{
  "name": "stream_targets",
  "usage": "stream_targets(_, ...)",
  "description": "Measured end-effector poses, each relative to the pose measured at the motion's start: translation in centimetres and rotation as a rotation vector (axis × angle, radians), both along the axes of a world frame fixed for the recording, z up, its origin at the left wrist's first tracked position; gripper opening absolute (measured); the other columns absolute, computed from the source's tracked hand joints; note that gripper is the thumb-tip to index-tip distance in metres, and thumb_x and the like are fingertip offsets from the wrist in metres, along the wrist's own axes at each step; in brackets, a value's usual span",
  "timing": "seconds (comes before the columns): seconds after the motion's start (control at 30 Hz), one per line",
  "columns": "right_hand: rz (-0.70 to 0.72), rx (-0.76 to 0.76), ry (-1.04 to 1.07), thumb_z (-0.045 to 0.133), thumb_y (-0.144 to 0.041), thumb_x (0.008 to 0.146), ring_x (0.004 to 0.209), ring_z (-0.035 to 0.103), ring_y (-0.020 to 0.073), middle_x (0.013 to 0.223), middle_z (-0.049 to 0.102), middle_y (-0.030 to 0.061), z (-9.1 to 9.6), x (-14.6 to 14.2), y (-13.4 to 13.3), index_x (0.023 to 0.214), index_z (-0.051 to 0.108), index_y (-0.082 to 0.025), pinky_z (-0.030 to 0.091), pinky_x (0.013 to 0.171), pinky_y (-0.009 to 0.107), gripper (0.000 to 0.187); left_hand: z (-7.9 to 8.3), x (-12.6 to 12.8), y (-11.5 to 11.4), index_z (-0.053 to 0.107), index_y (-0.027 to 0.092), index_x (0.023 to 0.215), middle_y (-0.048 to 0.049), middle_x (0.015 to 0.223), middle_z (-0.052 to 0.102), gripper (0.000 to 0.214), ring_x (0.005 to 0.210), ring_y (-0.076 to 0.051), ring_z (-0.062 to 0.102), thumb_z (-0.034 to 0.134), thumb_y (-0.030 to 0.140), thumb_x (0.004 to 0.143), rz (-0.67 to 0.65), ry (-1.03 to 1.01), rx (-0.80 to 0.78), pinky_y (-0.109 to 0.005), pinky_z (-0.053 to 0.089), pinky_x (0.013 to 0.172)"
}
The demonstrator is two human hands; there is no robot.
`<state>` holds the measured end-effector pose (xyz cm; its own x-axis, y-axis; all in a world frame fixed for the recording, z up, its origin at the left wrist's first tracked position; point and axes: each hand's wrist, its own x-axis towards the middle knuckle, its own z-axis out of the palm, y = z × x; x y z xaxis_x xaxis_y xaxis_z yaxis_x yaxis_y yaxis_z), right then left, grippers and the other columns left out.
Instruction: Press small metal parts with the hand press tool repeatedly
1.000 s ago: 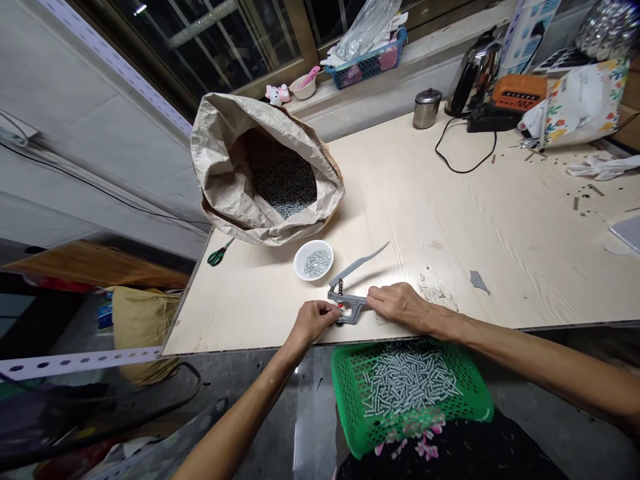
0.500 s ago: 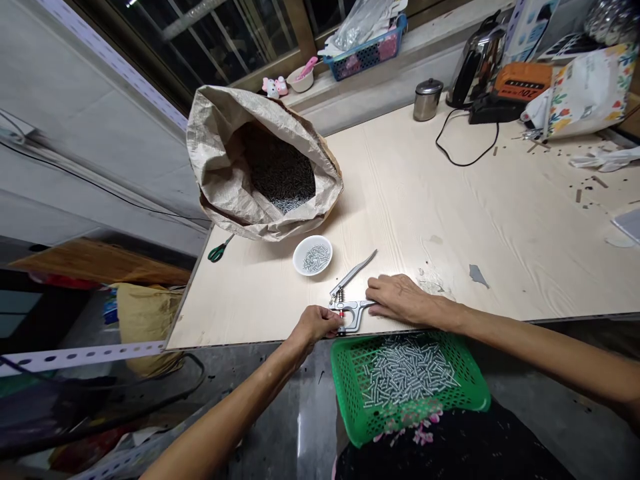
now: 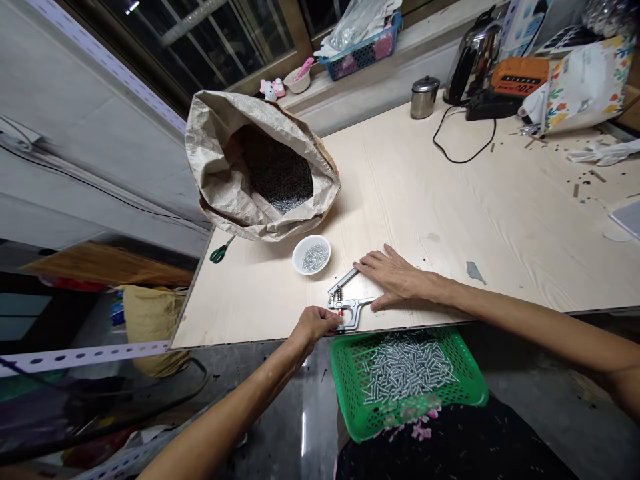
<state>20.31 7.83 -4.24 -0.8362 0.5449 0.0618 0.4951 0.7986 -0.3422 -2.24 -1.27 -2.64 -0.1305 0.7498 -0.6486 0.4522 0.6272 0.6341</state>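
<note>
A grey metal hand press (image 3: 345, 303) with a red tip lies near the front edge of the pale wooden table (image 3: 450, 200). My left hand (image 3: 316, 325) is closed in a pinch at the tool's jaw, on something too small to name. My right hand (image 3: 393, 273) lies flat with fingers spread over the tool's upper lever, pressing it down towards the lower handle. A small white bowl (image 3: 311, 255) of little metal parts sits just behind the tool. A green plastic basket (image 3: 407, 381) with many small metal parts rests on my lap below the table edge.
A big open woven sack (image 3: 260, 173) full of dark small parts stands at the back left, with green-handled scissors (image 3: 220, 252) beside it. A metal tin (image 3: 424, 97), a kettle (image 3: 473, 57) with a black cord, an orange box and a floral bag line the far right. Scraps dot the right side.
My right hand has opened and shifted onto the upper lever, pushing it down; the lever stood raised a second ago. My left hand stays pinched at the jaw.
</note>
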Motion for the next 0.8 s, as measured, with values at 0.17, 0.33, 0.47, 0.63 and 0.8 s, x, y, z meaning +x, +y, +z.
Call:
stream_targets(0.17, 0.003, 0.017, 0.047, 0.073, -0.054, 0.071, 0.106, 0.047, 0.0306, 0.116, 0.057, 0.0144, -0.2, 0.3, -0.5, 0.137, 0.04, -0.014, 0.026, 0.1, 0.058, 0.084, 0.5, 0.1, -0.4, 0.057, 0.014, 0.052, 0.0034, 0.046, 0.05, 0.034, 0.049, -0.01, 0.047, 0.076, 0.043, 0.054, -0.018, 0.021, -0.054, -0.025, 0.041, 0.054)
stream_targets(0.33, -0.015, 0.004, 0.115, 0.072, -0.044, 0.077, 0.099, 0.048, 0.0273, 0.112, 0.058, 0.0132, -0.6, 0.2, -1.4, 0.139, 0.037, -0.015, 0.036, 0.092, 0.048, 0.077, 1.1, 1.9, -1.0, 0.061, 0.015, 0.082, -0.0078, 0.092, 0.064, 0.022, 0.091, -0.023, 0.06, 0.066, 0.035, 0.074, -0.364, 0.547, 0.407, -0.035, 0.049, 0.077)
stream_targets(0.47, -0.039, -0.014, 0.162, 0.071, -0.042, 0.078, 0.101, 0.049, 0.0271, 0.113, 0.057, 0.0135, -0.9, 0.3, -2.0, 0.142, 0.031, -0.015, 0.04, 0.088, 0.044, 0.079, 0.9, 3.4, 1.2, 0.045, 0.017, 0.127, -0.0149, 0.137, 0.047, 0.059, 0.125, -0.029, 0.043, 0.071, 0.029, 0.075, -0.754, 0.548, 0.665, -0.045, 0.042, 0.099)
stream_targets(0.63, -0.109, -0.084, 0.146, 0.077, -0.042, 0.071, 0.103, 0.049, 0.0279, 0.114, 0.055, 0.0141, 0.3, 1.8, -2.4, 0.131, 0.043, -0.014, 0.044, 0.086, 0.042, 0.075, 0.9, 3.8, 4.3, 0.036, 0.017, 0.136, -0.013, 0.12, 0.056, 0.07, 0.108, -0.028, 0.05, 0.07, 0.031, 0.076, -1.025, 0.547, 0.598, -0.044, 0.045, 0.093)
stream_targets(0.8, -0.152, -0.098, 0.079, 0.08, -0.037, 0.068, 0.094, 0.049, 0.025, 0.104, 0.055, 0.0115, 1.7, 2.8, -2.8, 0.111, 0.054, -0.014, 0.046, 0.078, 0.038, 0.056, 1.1, 4.7, 4.7, 0.042, 0.017, 0.132, -0.0113, 0.121, 0.055, 0.067, 0.107, -0.027, 0.048, 0.072, 0.037, 0.075, -1.065, 0.558, 0.623, -0.042, 0.044, 0.092)
